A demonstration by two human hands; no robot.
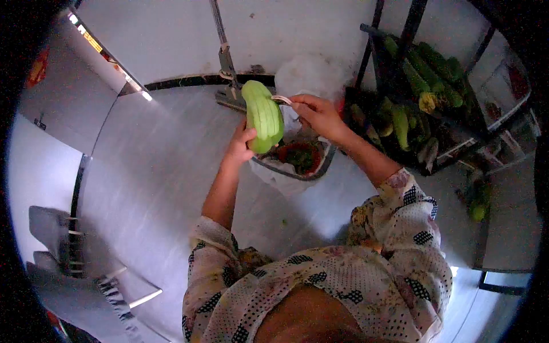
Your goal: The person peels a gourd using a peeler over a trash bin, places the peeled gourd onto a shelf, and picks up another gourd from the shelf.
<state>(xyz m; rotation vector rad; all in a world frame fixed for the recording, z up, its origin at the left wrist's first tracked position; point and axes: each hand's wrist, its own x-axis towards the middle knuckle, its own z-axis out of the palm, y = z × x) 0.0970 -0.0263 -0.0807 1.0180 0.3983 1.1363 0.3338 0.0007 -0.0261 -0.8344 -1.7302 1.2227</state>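
My left hand point(239, 144) is wrapped round the lower part of a pale green gourd point(263, 117) and holds it tilted nearly upright. Lighter peeled strips run down its front, while a darker green edge shows at its right. A light-coloured peeler point(281, 99) is pinched in my right hand point(318, 116), its head against the gourd's upper right side. Below both hands stands a lined waste bin point(313, 176), with green scraps and something reddish inside it.
Long green vegetables point(426, 77) fill a dark rack on the right, with more on its lower tier. A grey chair point(80, 291) stands at lower left. Behind the bin lies a whitish plastic bag point(311, 77). A metal-poled tool point(226, 60) leans against the wall.
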